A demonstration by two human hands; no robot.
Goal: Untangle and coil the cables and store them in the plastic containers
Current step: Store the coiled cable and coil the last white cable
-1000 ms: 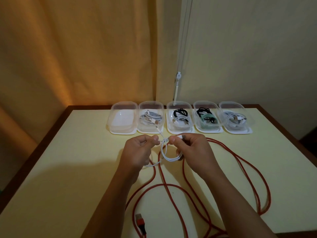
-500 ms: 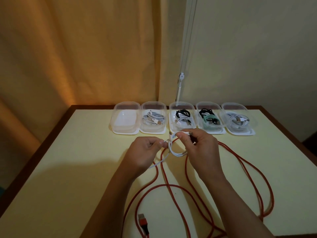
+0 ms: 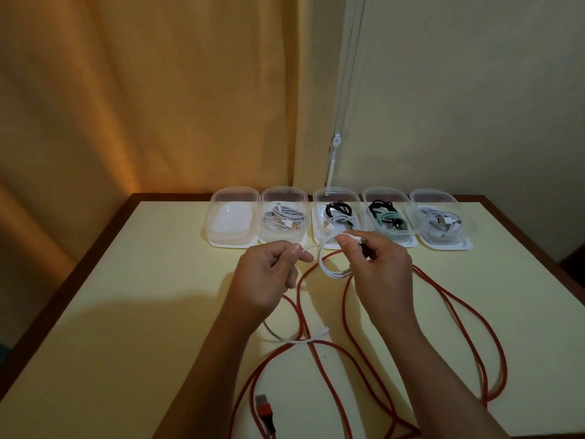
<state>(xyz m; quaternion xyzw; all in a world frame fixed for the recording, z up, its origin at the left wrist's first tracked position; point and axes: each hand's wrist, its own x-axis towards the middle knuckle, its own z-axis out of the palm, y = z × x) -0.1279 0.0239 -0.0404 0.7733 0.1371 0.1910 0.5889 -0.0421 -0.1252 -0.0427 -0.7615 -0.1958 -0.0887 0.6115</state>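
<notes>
i see the right hand [image 3: 378,267] pinching the coiled white cable [image 3: 329,267] while the left hand [image 3: 269,277] pinches its loose strand (above the bench [image 3: 126,312]).

red cable [image 3: 456,315] loops sprawled right, containers [image 3: 338,217] lining far edge

Both forearms are reaching forward from the bottom edge, converging toward the middle. The left hand [image 3: 269,274] is curling loosely, its thumb and forefinger pinching a strand of the white cable [image 3: 326,267] that is running out past its fingertips toward the other hand. The right hand [image 3: 376,264] is gripping the coiled loops of that cable, thumb and forefinger pressing together on top, the loops hanging just beside and below its fingertips.
</notes>
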